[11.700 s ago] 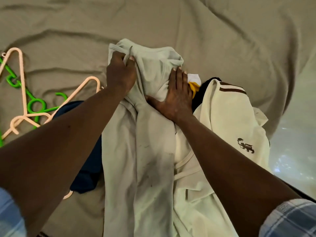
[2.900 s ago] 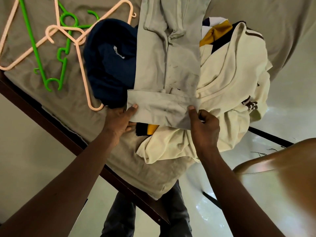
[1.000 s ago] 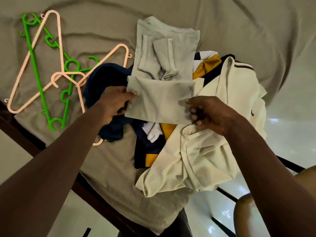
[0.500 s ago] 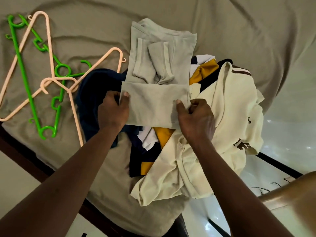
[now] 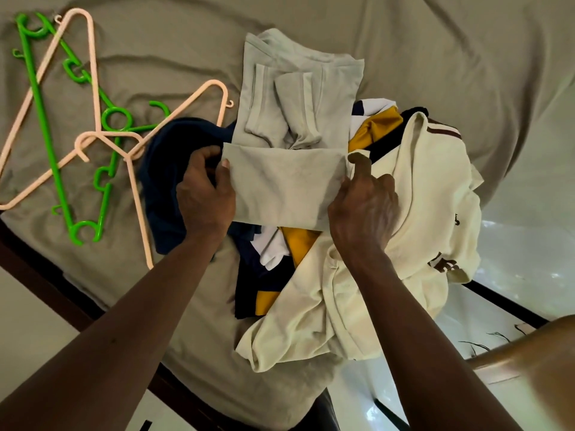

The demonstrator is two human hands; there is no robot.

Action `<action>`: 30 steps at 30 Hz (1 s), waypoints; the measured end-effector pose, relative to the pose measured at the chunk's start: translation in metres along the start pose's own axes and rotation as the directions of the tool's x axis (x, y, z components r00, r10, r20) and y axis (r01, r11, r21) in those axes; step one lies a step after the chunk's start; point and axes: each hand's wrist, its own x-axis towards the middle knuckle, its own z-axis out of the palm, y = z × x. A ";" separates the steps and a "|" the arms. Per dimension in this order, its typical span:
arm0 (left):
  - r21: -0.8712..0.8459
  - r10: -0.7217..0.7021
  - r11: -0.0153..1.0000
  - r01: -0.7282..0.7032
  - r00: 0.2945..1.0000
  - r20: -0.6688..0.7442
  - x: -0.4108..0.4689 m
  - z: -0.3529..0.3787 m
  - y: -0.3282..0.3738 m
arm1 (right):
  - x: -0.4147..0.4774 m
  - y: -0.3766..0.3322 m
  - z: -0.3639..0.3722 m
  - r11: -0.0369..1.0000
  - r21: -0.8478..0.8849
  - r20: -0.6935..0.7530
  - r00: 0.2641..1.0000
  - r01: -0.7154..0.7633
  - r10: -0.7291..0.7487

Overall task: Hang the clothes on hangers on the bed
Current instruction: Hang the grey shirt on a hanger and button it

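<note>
Grey-green cloth, gripped on two sides. Grips the folded garment [image 5: 286, 188] at its left edge with the left hand [image 5: 203, 197], thumb on top and fingers curled under; pinches the right edge with the right hand [image 5: 364, 206], clamped on the fabric. Holds it by the near edge of the bed [image 5: 435, 57], on top of a cream shirt [image 5: 429, 188], a navy-and-yellow top [image 5: 298, 241] and a dark blue garment [image 5: 165, 169]. Leaves peach hangers [image 5: 137, 206] and green hangers [image 5: 47, 129] tangled toward the bed's far left corner, well apart from both hands.
</note>
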 end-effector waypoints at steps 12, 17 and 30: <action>0.272 0.517 0.716 -0.643 0.750 0.412 -0.007 -0.035 -0.021 | 0.016 0.017 -0.008 0.819 0.437 0.421 0.889 -0.373 0.180; 0.233 0.601 0.436 -0.869 0.474 0.644 -0.016 -0.025 -0.020 | 0.013 0.030 -0.002 0.784 0.509 0.383 0.909 -0.354 0.162; 0.159 0.542 0.671 -0.724 0.626 0.560 0.098 -0.013 0.121 | 0.057 0.041 -0.012 0.720 0.688 0.134 0.959 0.091 -0.249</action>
